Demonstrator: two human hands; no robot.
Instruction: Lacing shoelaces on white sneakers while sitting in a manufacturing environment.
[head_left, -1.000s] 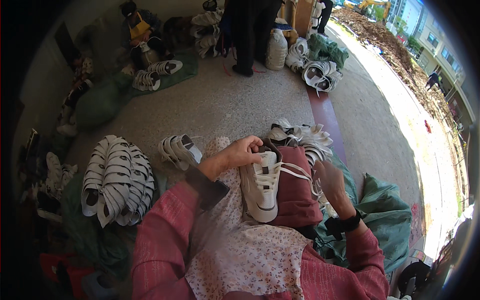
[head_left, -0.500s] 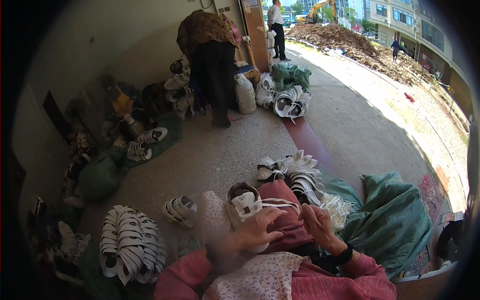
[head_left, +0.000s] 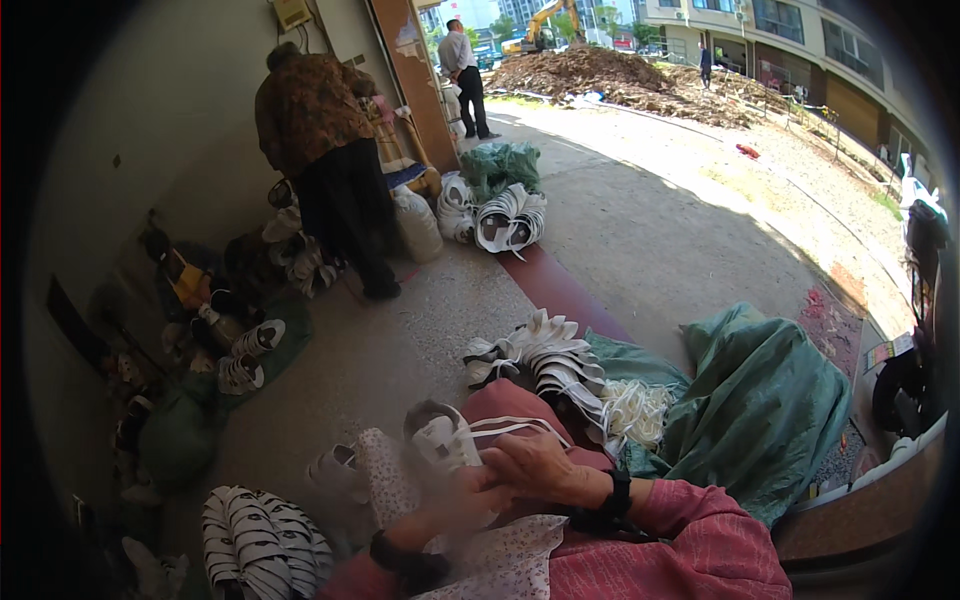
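Observation:
A white shoe upper with a dark collar [head_left: 438, 432] rests at my lap, partly blurred. White shoelaces [head_left: 512, 422] trail from it to the right, across a dark red cloth [head_left: 525, 402] over my leg. My right hand [head_left: 548, 470] comes in beside the laces, fingers bent and pressed together; what sits between them is hidden. Just below the shoe upper, my left hand [head_left: 452, 508] meets the right fingertips. Motion smears its fingers, so their grip is unclear. Both wrists have dark bands, and a floral cloth [head_left: 500, 562] covers my lap.
Nested white shoe uppers [head_left: 565, 360] lie ahead, beside a bundle of white laces [head_left: 637, 412] and a green sack [head_left: 770, 400]. Another stack of uppers [head_left: 262, 540] stands at lower left. A person [head_left: 325, 150] bends by the wall; another person [head_left: 463, 75] stands outside.
My right hand has moved left and down to meet my left hand, which has also moved left. The view has shifted to the right, and the bending person has straightened somewhat.

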